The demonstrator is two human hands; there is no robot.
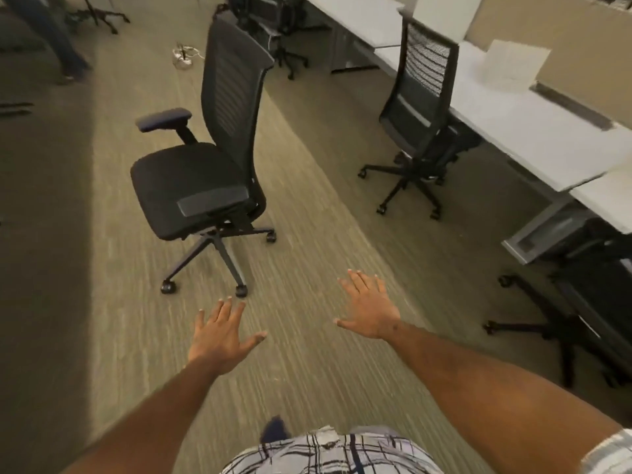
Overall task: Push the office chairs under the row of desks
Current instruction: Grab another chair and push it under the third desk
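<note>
Nearest me, both arms reach out over the striped carpet: my left hand and right hand are palm down, fingers spread apart, holding nothing and touching no chair. At about eleven o'clock from my hands a black office chair stands out in the open aisle, well apart from the white surface that runs along the right. Further off at one o'clock a second chair sits with its seat tucked against that surface, and another chair at three o'clock is partly under it.
</note>
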